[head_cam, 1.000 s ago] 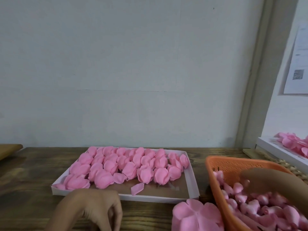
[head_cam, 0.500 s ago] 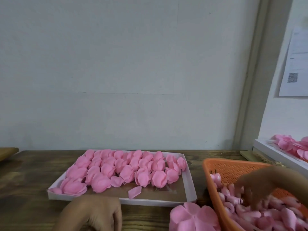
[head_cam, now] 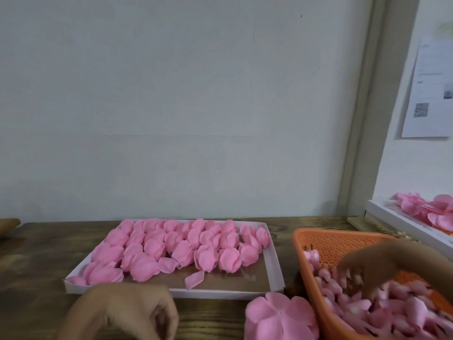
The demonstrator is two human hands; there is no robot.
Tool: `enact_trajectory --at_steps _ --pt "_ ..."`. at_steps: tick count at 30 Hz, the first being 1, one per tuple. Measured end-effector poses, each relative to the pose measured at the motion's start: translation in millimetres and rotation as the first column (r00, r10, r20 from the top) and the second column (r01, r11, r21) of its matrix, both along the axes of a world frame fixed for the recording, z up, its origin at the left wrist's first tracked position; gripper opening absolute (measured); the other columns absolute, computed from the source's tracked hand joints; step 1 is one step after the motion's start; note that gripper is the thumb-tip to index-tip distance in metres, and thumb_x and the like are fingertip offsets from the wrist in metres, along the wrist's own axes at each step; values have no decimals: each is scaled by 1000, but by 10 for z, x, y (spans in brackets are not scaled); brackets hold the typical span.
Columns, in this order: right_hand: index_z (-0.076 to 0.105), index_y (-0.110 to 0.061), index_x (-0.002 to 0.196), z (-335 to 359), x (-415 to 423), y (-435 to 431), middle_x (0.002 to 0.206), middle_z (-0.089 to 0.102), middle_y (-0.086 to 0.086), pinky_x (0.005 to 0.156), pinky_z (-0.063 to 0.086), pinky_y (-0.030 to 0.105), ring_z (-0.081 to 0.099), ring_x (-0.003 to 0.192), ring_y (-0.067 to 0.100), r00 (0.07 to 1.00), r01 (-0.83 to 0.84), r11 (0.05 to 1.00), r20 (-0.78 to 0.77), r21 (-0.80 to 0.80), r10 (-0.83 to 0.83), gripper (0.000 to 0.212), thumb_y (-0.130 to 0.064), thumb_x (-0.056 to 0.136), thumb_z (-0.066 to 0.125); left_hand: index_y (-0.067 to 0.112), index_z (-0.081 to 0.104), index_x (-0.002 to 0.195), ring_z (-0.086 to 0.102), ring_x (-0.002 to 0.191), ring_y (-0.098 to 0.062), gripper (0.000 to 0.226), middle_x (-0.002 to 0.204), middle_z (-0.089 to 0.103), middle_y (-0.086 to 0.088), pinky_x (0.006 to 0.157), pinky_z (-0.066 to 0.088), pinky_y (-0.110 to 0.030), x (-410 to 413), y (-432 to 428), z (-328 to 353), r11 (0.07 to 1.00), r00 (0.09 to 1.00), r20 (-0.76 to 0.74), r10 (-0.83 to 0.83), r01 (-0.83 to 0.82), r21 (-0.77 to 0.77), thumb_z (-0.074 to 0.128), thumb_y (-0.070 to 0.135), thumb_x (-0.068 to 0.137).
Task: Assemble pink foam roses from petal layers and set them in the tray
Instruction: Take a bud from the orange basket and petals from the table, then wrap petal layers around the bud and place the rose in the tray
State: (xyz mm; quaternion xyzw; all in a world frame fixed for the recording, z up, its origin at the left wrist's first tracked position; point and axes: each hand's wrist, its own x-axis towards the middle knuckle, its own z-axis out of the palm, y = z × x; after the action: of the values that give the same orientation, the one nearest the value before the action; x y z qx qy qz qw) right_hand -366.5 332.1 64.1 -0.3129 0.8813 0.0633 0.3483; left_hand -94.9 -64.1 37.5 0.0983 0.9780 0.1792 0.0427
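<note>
Pink petal layers (head_cam: 279,317) lie stacked at the near edge of the wooden table (head_cam: 36,261), just left of the orange basket (head_cam: 343,241). Near left, the left hand (head_cam: 127,312) rests knuckles up with fingers curled under; whether it grips anything cannot be told. To the right, the right hand (head_cam: 367,268) reaches into the basket, fingers spread down among the pink buds (head_cam: 392,310), blurred, so its grip cannot be told. Farther back, the white tray (head_cam: 274,266) holds rows of finished roses (head_cam: 181,246), with one loose petal (head_cam: 195,279) at its near side. Far right, another tray (head_cam: 402,224) carries more petals.
</note>
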Motion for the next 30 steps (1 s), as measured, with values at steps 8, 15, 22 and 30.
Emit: enact_trajectory --at_steps 8,15,22,30 --pt "56 -27 117 -37 -61 41 103 66 -7 68 58 20 66 83 16 996 50 998 80 -31 -48 42 -4 88 76 -2 63 114 56 103 -19 46 117 73 3 92 51 -34 -167 12 -77 762 892 448 -67 -244 600 83 27 85" --pt "58 -33 107 -117 -30 -27 95 63 -13 63 53 25 60 71 17 999 -29 994 -19 106 32 38 -13 82 80 13 56 85 55 79 -19 15 87 53 -8 69 54 -36 -446 282 -184 191 941 336 -35 -324 926 70 10 84" --pt "67 -26 81 90 151 -79 81 51 0 59 57 22 58 66 14 983 178 980 -55 89 -173 10 -22 87 74 5 57 95 74 94 -46 11 111 73 -28 71 62 -52 -671 344 -322 -60 886 370 279 -368 928 57 -5 96" --pt "70 -29 108 410 501 -411 94 70 -13 73 55 21 65 80 -1 876 -150 799 -452 -583 -165 14 -34 103 58 12 62 132 76 103 -28 51 131 65 -10 93 57 -63 -725 315 -446 -35 812 272 516 -298 954 80 8 85"
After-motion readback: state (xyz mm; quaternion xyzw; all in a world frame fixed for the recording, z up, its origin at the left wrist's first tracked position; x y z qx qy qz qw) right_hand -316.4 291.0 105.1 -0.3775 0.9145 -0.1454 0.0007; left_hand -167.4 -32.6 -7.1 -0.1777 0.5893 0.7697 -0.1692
